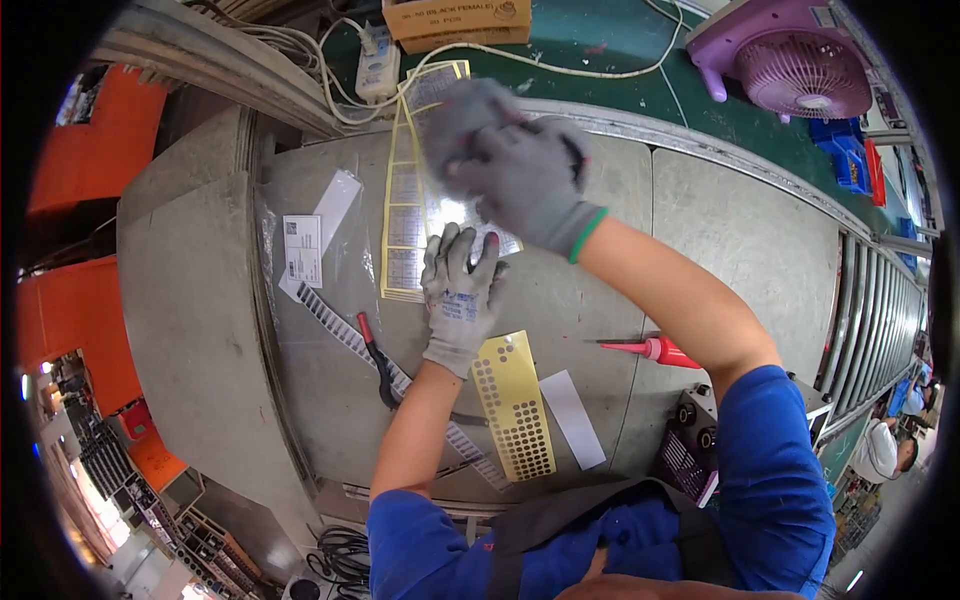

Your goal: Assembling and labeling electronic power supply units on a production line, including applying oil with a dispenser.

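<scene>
My left hand (pixel 462 295), in a grey work glove, rests with its fingers spread on the near edge of a shiny panel (pixel 450 215). The right hand (pixel 530 185), gloved in grey with a green cuff, is over the panel's far part, its fingers closed on a bunched dark grey rag (pixel 465 125); motion blurs both. Beside the panel lie label sheets with yellow edges (pixel 402 240). Close to my left wrist, a yellow sheet of round dark stickers (pixel 515 410) lies on the table, with a white paper strip (pixel 573 420) alongside.
On the grey metal table lie a red-and-black handled tool (pixel 376 360), a slotted strip (pixel 345 330), a white label (pixel 303 250) and a red bottle (pixel 665 350) under my right forearm. A power strip (pixel 378 65), cardboard box (pixel 460 22) and purple fan (pixel 800 70) stand beyond.
</scene>
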A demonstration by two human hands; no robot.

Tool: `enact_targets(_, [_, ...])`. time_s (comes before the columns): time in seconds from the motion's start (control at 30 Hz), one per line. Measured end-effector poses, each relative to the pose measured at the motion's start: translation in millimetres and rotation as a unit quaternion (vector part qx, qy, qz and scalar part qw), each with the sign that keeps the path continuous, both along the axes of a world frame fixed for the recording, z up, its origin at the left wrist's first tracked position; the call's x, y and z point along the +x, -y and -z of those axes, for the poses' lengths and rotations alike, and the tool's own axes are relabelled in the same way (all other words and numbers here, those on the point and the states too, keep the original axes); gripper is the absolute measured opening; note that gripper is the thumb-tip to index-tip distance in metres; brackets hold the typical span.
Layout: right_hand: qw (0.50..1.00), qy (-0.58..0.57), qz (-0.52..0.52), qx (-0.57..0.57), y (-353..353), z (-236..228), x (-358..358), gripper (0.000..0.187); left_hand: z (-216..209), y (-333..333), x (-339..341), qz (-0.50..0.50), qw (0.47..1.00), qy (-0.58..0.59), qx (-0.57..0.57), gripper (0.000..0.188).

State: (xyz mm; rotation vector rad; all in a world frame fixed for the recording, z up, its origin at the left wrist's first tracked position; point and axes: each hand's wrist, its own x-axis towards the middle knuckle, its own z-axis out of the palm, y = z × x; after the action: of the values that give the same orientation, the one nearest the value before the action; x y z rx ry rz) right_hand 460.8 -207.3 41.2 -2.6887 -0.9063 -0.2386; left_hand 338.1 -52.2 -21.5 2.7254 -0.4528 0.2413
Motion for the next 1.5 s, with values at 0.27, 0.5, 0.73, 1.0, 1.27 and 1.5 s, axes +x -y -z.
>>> enact_targets(0.27, [0.993,-0.023,-0.112,-0.03,22.8,56.5,-24.6,0.039,-1.0,0.2,2.2,-0.001,0.999,-0.016,0.03,0.035])
enact_targets(0.5, [0.982,-0.018,-0.152,-0.11,24.5,40.5,-15.6,0.033,-2.4,2.5,3.4,0.008,1.0,-0.012,0.018,0.034])
enact_targets(0.73, [0.984,-0.143,-0.028,0.099,34.5,32.4,12.5,0.035,-0.1,2.1,3.0,0.011,1.0,0.004,0.003,0.036])
enact_targets(1.0, [0.993,0.017,-0.102,-0.064,42.4,52.3,-13.8,0.03,-0.8,1.8,1.1,0.004,1.0,-0.009,0.006,0.037])
enact_targets(1.27, [0.99,0.068,-0.084,-0.093,18.2,52.5,-32.4,0.033,-3.4,2.4,0.5,-0.001,1.0,-0.008,0.003,0.034])
enact_targets(1.5, [0.994,-0.005,0.003,-0.109,92.7,32.6,-2.9,0.035,-0.8,-1.3,3.1,0.002,1.0,-0.005,0.004,0.039])
